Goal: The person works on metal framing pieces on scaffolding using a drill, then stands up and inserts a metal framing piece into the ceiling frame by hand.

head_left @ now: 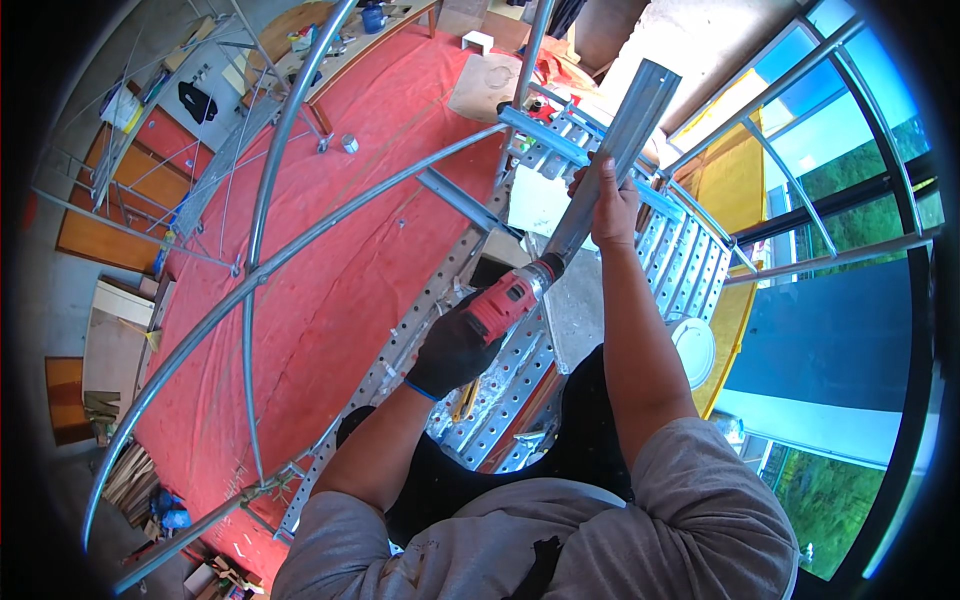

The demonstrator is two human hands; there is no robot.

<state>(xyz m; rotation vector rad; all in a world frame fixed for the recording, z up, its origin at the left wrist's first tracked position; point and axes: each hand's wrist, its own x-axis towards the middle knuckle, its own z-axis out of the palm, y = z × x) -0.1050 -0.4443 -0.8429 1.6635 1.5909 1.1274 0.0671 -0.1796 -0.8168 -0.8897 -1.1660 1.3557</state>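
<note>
My left hand [450, 345], in a dark glove, is closed on a red power drill [500, 300], whose front end is at the lower end of a long grey metal channel [625, 130]. My bare right hand [610, 200] grips the channel higher up, which slants up and away to the right. Below them are the perforated metal platform [665, 270] and a grey board [575, 325]. A yellow-handled tool [465, 400] lies beneath my left forearm.
Curved scaffold tubes [255, 280] cross on my left above red floor sheeting [330, 250]. Metal railings [820, 230] and windows are on my right. A white round lid or bucket [690, 350] sits beside my right arm. A cluttered table [370, 30] stands at the back left.
</note>
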